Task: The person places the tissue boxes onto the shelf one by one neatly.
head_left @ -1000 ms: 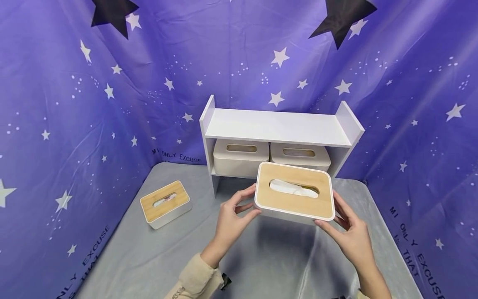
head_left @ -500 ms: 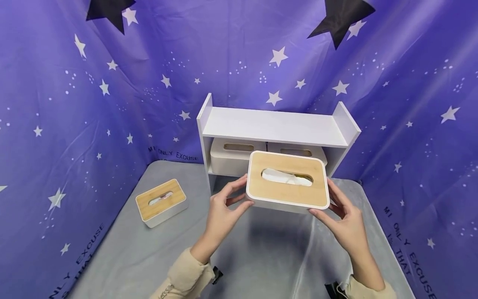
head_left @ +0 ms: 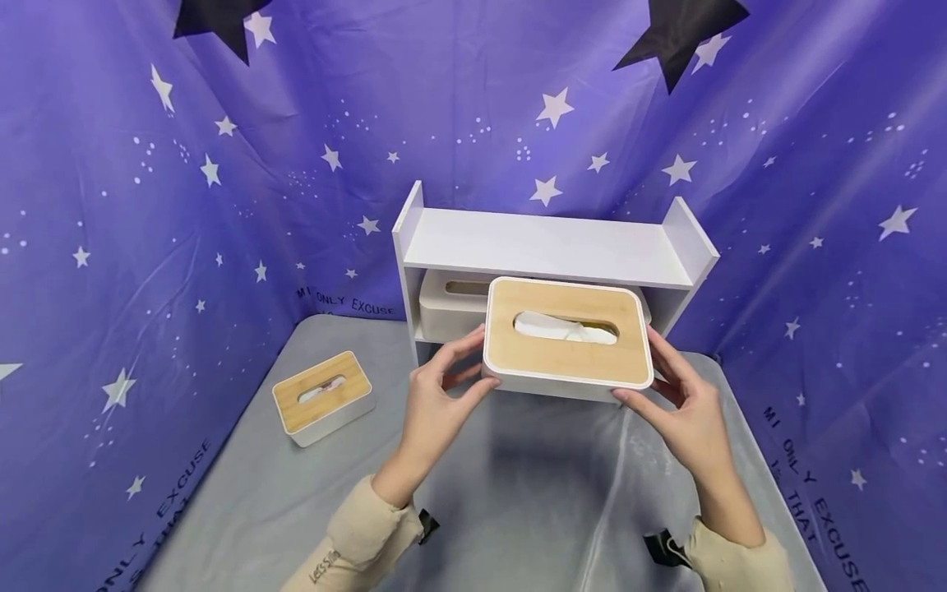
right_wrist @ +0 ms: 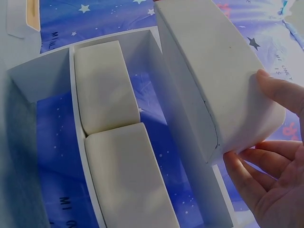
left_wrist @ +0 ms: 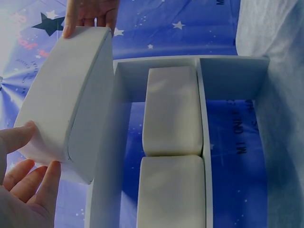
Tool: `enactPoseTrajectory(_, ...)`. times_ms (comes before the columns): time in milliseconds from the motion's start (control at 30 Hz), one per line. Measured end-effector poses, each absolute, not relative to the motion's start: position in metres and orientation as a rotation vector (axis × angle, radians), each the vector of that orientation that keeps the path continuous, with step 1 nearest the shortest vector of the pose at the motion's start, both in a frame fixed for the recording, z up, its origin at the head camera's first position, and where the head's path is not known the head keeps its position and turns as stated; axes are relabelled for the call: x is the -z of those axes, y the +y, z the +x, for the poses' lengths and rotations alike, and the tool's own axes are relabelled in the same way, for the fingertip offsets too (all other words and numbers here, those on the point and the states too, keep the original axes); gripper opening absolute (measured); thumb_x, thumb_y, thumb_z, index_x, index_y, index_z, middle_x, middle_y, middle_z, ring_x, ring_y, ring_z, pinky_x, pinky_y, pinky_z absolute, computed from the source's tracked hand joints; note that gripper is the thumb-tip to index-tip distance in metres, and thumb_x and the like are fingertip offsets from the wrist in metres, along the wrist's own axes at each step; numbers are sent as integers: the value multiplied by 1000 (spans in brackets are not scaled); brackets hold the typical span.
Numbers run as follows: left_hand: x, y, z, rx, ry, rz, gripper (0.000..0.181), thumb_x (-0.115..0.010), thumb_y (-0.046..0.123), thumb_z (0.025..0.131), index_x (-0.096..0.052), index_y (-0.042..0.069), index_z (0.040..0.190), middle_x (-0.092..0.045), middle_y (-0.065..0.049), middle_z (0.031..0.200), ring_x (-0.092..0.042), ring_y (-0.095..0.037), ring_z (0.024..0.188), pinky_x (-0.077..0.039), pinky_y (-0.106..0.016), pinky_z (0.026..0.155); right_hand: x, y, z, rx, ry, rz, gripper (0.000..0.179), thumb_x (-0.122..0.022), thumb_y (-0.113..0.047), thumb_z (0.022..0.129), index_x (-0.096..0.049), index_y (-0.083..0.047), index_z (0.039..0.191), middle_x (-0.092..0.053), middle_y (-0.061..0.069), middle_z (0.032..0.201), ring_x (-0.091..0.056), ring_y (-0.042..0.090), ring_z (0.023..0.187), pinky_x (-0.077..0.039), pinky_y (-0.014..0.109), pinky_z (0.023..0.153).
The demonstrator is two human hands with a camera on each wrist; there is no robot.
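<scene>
A white tissue box with a light wooden lid is held in the air in front of the shelf, tissue showing in its slot. My left hand grips its left end, thumb at the front lower edge. At the opposite end, my right hand grips the box the same way. Behind it stands a white two-level shelf. Two more white boxes sit side by side in its lower compartment; the left box is partly covered by the held one, the right box mostly hidden in the head view.
Another wooden-lidded tissue box stands on the grey cloth-covered table at the left. The shelf's top board has raised side panels. A purple star-patterned curtain surrounds the table at the back and sides.
Both hands have raised the tissue box toward the shelf's top board, and it now covers more of the boxes behind. The box on the table stays put.
</scene>
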State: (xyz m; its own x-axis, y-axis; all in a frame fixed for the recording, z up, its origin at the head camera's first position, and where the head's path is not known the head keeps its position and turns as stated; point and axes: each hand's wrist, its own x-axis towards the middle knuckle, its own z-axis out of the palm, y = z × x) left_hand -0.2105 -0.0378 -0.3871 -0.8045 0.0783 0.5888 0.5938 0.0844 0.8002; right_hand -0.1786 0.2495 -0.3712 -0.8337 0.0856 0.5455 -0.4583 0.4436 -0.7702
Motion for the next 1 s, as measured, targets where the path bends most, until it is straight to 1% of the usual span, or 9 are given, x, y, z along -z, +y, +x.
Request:
enactPoseTrajectory(100, 384, -40, -211, 1770, -1962, -663, 54, -81, 1, 80, -64, 9, 130, -62, -4, 140, -63, -20, 124, -59, -27, 93, 368, 248, -181, -1381, -2191, 316, 85, -77, 17, 73, -49, -11, 148, -58, -25, 132, -57, -10, 120, -51, 4, 86)
enactPoseTrajectory(267, 379, -43, -213, 1761, -1942, -670, 53, -80, 1, 80, -64, 8, 130, -62, -5, 140, -63, -21, 124, -59, -27, 93, 361, 245, -185, -1362, -2187, 334, 86, -78, 17, 73, -49, -12, 148, -57, -19, 137, -57, -9, 121, -51, 4, 85)
enactPoseTrajectory(467, 371, -49, -216, 1741, -1906, -683, 52, -80, 0, 80, -64, 6, 130, -64, -8, 138, -64, -22, 124, -59, -27, 93, 352, 239, -189, -1374, -2181, 352, 85, -77, 16, 74, -49, -13, 148, -59, -18, 137, -59, -9, 119, -51, 4, 85)
enactPoseTrajectory(600, 364, -52, -218, 1722, -1890, -700, 51, -79, -2, 81, -64, 4, 129, -64, -9, 138, -63, -22, 125, -59, -27, 93, 344, 236, -193, -1380, -2172, 378, 84, -76, 16, 75, -48, -15, 149, -59, -7, 142, -58, -6, 121, -51, 5, 86)
enactPoseTrajectory(833, 347, -56, -228, 1653, -1897, -709, 53, -79, 0, 82, -63, 6, 132, -64, -7, 137, -64, -20, 124, -59, -26, 92, 331, 232, -201, -1386, -2168, 386, 80, -74, 12, 79, -47, -17, 149, -58, -1, 144, -58, -6, 121, -51, 6, 85)
enactPoseTrajectory(1000, 338, -59, -234, 1631, -1907, -700, 53, -80, 2, 82, -63, 7, 132, -65, -7, 136, -65, -20, 122, -60, -26, 91, 324, 229, -208, -1390, -2175, 405, 76, -73, 8, 82, -46, -16, 150, -55, 11, 147, -56, -6, 122, -50, 5, 86)
